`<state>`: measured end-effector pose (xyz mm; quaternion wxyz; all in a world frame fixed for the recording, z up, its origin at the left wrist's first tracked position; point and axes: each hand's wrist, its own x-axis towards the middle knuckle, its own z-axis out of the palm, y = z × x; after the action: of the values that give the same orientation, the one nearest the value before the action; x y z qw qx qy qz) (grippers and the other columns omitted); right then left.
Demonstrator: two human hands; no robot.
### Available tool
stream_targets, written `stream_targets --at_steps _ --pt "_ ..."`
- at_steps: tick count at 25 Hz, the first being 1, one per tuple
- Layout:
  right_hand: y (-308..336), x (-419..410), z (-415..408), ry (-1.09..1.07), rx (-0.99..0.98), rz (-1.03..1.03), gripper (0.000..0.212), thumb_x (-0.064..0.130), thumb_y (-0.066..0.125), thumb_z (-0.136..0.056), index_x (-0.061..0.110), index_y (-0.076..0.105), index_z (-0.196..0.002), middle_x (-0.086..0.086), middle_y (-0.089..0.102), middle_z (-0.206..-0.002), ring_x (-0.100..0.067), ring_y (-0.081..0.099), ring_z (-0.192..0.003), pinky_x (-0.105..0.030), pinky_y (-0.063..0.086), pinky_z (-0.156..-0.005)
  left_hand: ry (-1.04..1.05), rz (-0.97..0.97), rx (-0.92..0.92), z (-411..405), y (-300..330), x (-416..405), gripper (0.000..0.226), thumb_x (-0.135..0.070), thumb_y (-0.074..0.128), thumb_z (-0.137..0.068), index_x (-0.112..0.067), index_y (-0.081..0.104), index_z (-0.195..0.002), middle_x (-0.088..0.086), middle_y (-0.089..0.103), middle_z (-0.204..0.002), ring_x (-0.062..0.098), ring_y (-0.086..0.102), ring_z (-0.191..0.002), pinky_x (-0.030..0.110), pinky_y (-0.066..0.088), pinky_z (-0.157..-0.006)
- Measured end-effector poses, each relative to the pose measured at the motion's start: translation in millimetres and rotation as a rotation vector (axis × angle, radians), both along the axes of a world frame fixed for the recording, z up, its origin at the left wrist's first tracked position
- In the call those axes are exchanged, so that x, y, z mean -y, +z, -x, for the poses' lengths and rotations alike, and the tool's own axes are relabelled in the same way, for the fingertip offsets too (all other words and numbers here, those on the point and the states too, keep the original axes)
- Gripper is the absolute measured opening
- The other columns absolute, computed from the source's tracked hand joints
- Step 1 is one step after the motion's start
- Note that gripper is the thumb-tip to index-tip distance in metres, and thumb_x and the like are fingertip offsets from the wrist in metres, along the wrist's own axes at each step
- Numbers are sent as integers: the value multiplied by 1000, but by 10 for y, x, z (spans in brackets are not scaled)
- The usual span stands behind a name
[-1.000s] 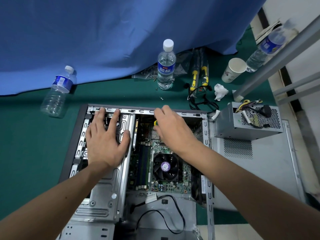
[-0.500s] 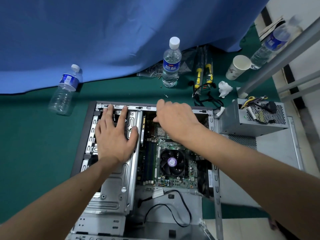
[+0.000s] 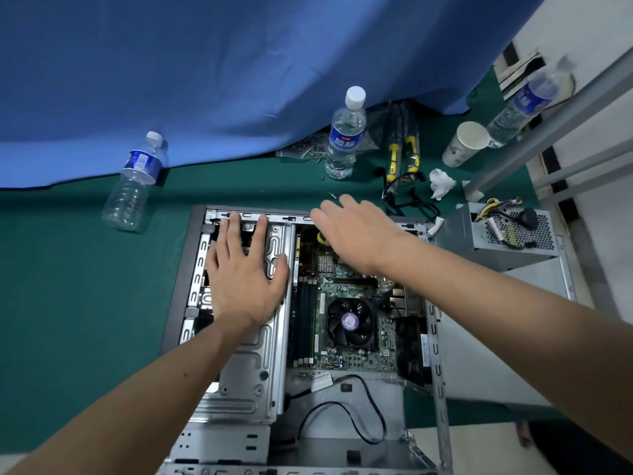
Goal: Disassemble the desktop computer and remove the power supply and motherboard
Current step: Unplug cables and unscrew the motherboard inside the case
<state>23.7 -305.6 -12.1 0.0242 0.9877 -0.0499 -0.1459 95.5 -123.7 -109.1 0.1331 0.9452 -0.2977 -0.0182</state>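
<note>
- Head view is showing the open computer case (image 3: 178, 286) lying flat at the centre of the frame on the green table (image 3: 68, 269).
- Left hand (image 3: 245, 272) is pressing flat on the drive cage (image 3: 270, 337) at centre left, fingers straight and spread, gripping nothing.
- Right hand (image 3: 356, 231) is reaching over the upper edge of the case. A yellow handle (image 3: 321, 238) is showing beneath the palm — probably a screwdriver, but whether the fingers are gripping it cannot be told.
- Motherboard (image 3: 346, 289) is sitting inside the case at centre, its fan (image 3: 349, 322) facing up. Judged not yet removed.
- Power supply (image 3: 507, 238) is already out, resting on the side panel (image 3: 496, 337) at the right of the frame, cables (image 3: 493, 205) bunched on top.
- A loose screw (image 3: 331, 194) is lying just beyond the right fingertips.
- Risks from here — a slipping tool tip could be scoring board traces; lifting the board with a screw left in could be flexing or cracking it; loose screws could be rolling off the table.
- The black cable (image 3: 342, 409) at the lower centre could be snagging during lift-out.
</note>
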Motion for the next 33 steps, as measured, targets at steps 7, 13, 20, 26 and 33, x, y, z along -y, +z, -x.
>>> stream_targets --at_steps 7,13,20,26,33 --pt "71 12 26 -138 -79 -27 39 44 41 -101 9 40 -119 -6 52 -96 -24 47 -79 -35 38 -61 -4 -15 3 -13 -28 10 66 -57 33 -94 -33 21 -155 11 14 -163 26 7 -150 46 10 -117" --pt "-65 -51 18 -82 15 -2 27 12 52 -95 15 38 -118 -4 48 -110 -25 40 -87 -35 33 -61 0 -18 27 -18 -63 6 65 -57 32 -95 -34 21 -155 11 14 -162 27 9 -150 44 8 -116" --pt "-119 27 194 -265 100 -340 37 -3 58 -87 20 47 -114 1 42 -113 -19 38 -95 -39 46 -82 0 -26 33 -28 -81 7 66 -58 28 -95 -33 17 -156 9 13 -163 26 8 -151 44 10 -116" --pt "-142 8 217 -329 100 -244 27 10 55 -92 13 42 -115 -4 43 -105 -23 49 -91 -35 44 -66 -5 -31 3 -22 -72 5 67 -60 26 -95 -34 14 -156 8 9 -164 24 5 -151 47 12 -118" --pt "-210 -8 218 -339 92 -79 16 25 42 -103 15 36 -114 -4 45 -98 -23 43 -71 -36 40 -57 -5 -36 -23 -21 -42 5 67 -59 27 -95 -34 15 -156 9 9 -164 25 4 -151 47 10 -119"
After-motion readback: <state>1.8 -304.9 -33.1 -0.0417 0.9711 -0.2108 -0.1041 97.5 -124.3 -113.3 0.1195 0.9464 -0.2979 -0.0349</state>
